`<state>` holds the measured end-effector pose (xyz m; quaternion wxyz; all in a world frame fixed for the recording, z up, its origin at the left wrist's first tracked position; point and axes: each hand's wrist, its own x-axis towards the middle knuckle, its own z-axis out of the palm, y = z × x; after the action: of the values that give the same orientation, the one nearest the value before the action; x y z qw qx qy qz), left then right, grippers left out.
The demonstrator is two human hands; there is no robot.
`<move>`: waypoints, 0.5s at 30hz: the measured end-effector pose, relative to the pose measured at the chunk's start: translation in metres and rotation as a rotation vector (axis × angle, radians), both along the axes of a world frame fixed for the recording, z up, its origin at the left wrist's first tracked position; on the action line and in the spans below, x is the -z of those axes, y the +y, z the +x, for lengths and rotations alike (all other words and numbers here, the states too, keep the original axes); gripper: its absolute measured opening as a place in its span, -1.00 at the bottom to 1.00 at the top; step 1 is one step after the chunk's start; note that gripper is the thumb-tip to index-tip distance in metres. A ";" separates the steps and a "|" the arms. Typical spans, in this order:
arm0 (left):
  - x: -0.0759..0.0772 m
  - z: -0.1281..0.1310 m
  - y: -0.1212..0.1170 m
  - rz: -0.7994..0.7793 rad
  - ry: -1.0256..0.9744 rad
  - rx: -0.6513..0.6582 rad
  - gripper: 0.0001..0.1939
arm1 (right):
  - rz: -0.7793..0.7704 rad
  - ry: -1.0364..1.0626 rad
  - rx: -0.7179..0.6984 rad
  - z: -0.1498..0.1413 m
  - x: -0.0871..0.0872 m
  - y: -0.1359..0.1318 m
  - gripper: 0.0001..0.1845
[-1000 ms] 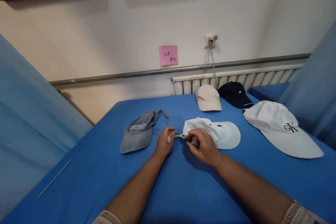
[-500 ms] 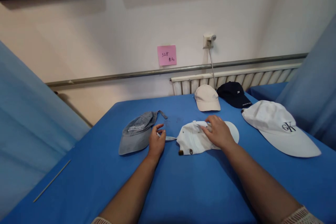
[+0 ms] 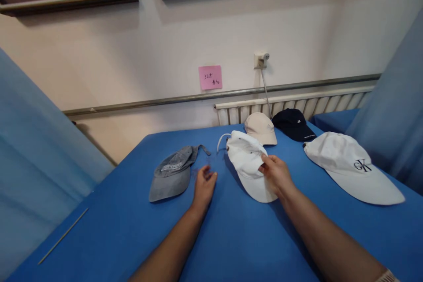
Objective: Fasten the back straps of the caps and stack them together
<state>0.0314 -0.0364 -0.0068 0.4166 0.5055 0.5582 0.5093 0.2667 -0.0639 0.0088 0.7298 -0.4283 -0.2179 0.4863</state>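
Since half a second ago, the white cap (image 3: 246,163) has swung round so its brim points to the bench's near edge, and the left hand (image 3: 204,187) has let go of its strap (image 3: 220,139). The blue-covered bench (image 3: 231,238) is cut off at its near edge. Towards its right edge lies the larger white cap (image 3: 350,165); left of the middle, the grey cap (image 3: 172,172). The navy cap (image 3: 292,124) sits by the far edge beside the beige cap (image 3: 260,128), partly covered by the white cap mid-bench. Whether the white cap touches the bench is unclear. The right hand (image 3: 276,174) is clamped on its side, some fingers hidden. The left hand holds nothing, fingers slightly blurred, curled and parted from the thumb. The strap curls loose.
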 end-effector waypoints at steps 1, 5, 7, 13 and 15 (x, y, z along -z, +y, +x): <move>0.000 0.006 -0.006 -0.083 -0.045 0.080 -0.49 | 0.023 0.076 -0.033 -0.009 0.000 -0.002 -0.64; 0.003 0.028 -0.031 -0.254 -0.200 0.372 -0.32 | 0.049 0.250 -0.101 -0.033 -0.003 -0.010 -0.65; 0.005 0.036 -0.040 -0.241 -0.290 0.420 -0.23 | 0.058 0.282 -0.119 -0.036 -0.006 -0.012 -0.66; -0.003 0.025 -0.031 -0.278 -0.519 0.362 -0.39 | 0.014 0.111 -0.136 -0.024 -0.003 -0.010 -0.72; -0.010 0.013 -0.022 -0.282 -0.630 0.351 -0.49 | -0.092 -0.001 -0.058 -0.021 0.004 -0.007 -0.75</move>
<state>0.0445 -0.0581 0.0028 0.7138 0.3502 0.3724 0.4788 0.2454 -0.0710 0.0046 0.6948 -0.4551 -0.2082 0.5165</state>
